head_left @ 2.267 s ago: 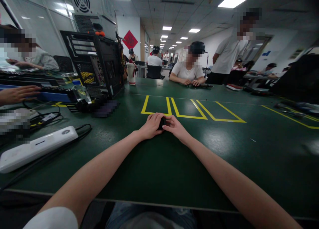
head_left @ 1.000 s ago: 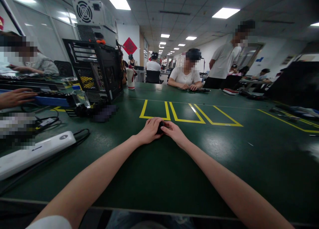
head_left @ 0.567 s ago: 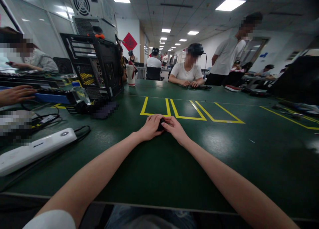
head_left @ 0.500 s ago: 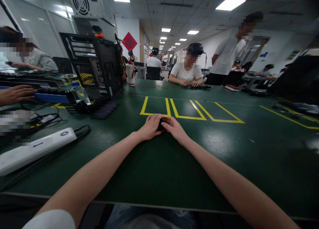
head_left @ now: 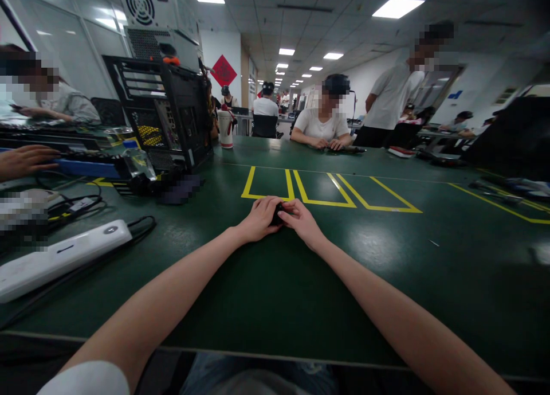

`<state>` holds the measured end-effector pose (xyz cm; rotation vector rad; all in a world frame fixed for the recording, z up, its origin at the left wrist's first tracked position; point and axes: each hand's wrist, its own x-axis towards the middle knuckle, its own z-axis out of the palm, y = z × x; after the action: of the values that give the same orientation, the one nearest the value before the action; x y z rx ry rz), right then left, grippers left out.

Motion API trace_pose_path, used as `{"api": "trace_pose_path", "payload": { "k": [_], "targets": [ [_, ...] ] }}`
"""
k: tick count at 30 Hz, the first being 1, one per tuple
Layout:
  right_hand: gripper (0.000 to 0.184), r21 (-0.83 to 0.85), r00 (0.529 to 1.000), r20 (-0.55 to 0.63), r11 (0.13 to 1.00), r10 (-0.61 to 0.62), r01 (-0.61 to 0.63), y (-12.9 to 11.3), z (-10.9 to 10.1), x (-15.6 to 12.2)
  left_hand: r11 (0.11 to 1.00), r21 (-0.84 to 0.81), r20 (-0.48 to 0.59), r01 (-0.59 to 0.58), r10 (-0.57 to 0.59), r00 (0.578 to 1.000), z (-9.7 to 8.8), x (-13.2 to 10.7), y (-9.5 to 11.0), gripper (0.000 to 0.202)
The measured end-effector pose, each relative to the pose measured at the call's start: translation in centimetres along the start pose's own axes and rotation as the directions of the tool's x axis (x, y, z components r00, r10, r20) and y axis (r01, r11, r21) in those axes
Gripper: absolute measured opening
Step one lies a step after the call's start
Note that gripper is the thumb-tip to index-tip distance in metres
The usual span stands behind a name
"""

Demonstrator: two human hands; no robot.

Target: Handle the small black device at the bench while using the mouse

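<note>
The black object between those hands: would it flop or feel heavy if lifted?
The black object is probably stiff: its visible part shows no sag. Likely light too: the left hand and right hand nearly hide it.

Curled left hand (head_left: 260,219) beside right hand (head_left: 304,222)

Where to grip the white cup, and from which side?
I'd take the white cup by its lower half, wrapped from the right: it stands upright, the black PC case crowds its left, and something red sits at its top. Left hand and right hand both hold a small black object.
</note>
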<state>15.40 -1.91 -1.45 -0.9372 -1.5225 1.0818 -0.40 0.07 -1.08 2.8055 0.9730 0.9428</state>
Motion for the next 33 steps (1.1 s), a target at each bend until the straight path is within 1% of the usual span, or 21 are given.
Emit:
{"api": "trace_pose_path", "payload": {
  "k": [4,6,8,10,14,17,19,25,29,31,33],
  "targets": [
    [0.035,0.012,0.999,-0.003,0.999,0.053,-0.053,0.32,-0.09,0.24,1.000,0.007,0.001,-0.006,0.006,1.000,-0.03,-0.03,0.00,0.055],
    [0.037,0.003,0.997,0.007,0.997,0.074,-0.074,0.35,-0.17,0.30,1.000,0.012,0.002,-0.008,0.008,1.000,-0.07,-0.08,-0.02,0.055],
    [0.033,-0.001,0.998,0.038,0.998,0.055,-0.055,0.27,-0.19,0.28,1.000,0.017,0.003,-0.006,0.006,1.000,-0.12,-0.13,-0.04,0.055],
    [0.030,0.015,0.998,0.060,1.000,0.008,-0.009,0.11,-0.13,0.17,1.000,0.020,0.007,-0.007,0.006,1.000,-0.15,-0.14,-0.07,0.055],
    [0.030,0.021,0.998,0.028,0.999,-0.048,0.047,-0.19,0.09,-0.22,1.000,0.023,0.008,-0.008,0.008,1.000,-0.10,-0.07,-0.12,0.057],
    [0.023,-0.005,0.999,0.002,0.999,-0.042,0.042,-0.25,0.14,-0.35,1.000,0.022,-0.001,-0.007,0.007,1.000,-0.04,-0.03,-0.13,0.055],
    [0.023,-0.012,1.000,-0.001,1.000,-0.024,0.024,-0.13,0.09,-0.27,1.000,0.018,-0.002,-0.009,0.009,1.000,-0.03,-0.04,-0.11,0.054],
    [0.034,-0.039,1.000,-0.014,0.999,0.018,-0.018,0.50,-0.11,0.28,1.000,0.016,0.005,0.003,-0.003,1.000,-0.03,-0.07,-0.05,0.056],
    [0.030,0.014,0.999,0.036,1.000,0.003,-0.003,0.34,-0.08,0.25,1.000,0.011,0.013,0.004,-0.004,1.000,-0.09,-0.09,-0.07,0.056],
    [0.031,0.044,1.000,0.030,0.999,-0.008,0.007,0.12,-0.05,0.07,1.000,0.008,0.012,0.000,0.000,1.000,-0.11,-0.10,-0.08,0.057],
    [0.027,0.037,1.000,0.012,0.999,-0.026,0.025,-0.03,-0.05,-0.10,1.000,0.008,0.006,-0.004,0.004,1.000,-0.11,-0.08,-0.08,0.056]
  ]
}}
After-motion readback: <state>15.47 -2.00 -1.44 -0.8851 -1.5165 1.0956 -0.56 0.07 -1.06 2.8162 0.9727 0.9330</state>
